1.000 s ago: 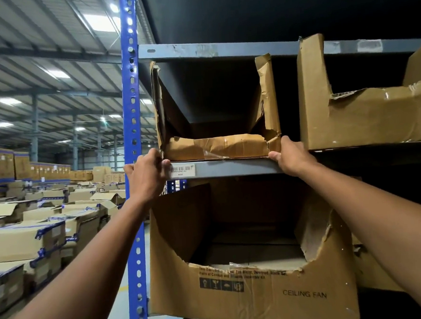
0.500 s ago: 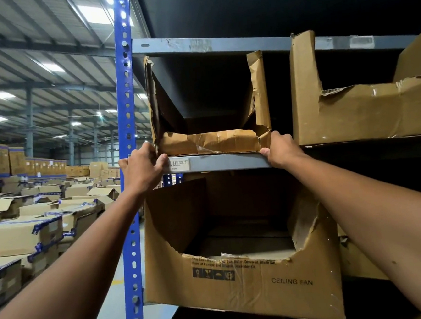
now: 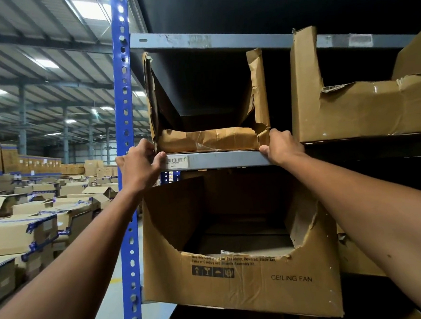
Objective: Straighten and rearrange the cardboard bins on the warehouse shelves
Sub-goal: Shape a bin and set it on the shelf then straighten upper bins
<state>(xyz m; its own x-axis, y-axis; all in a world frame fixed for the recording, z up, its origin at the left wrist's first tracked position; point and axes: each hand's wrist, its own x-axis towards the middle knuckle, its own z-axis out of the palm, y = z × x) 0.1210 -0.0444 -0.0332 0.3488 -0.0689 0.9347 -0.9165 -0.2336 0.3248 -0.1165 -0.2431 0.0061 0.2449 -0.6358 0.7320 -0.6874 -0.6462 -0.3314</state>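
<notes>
Both arms reach up to the torn cardboard bin [image 3: 210,139] sitting on the grey shelf [image 3: 224,159] just above the middle of the frame, tight against the blue upright post [image 3: 126,150]. The left hand [image 3: 140,168] grasps the bin's lower left front corner, thumb over the shelf edge beside a barcode label [image 3: 177,161]. The right hand [image 3: 282,145] grips the lower right front corner, fingers curled around the ragged side wall. To the right, on the same shelf, sits a second cut-open bin [image 3: 365,108], apart from the first by a dark gap. Below, in the lower middle, a larger bin printed "CEILING FAN" [image 3: 250,281] juts forward. Stacked cartons [image 3: 29,226] fill the warehouse floor at left.
</notes>
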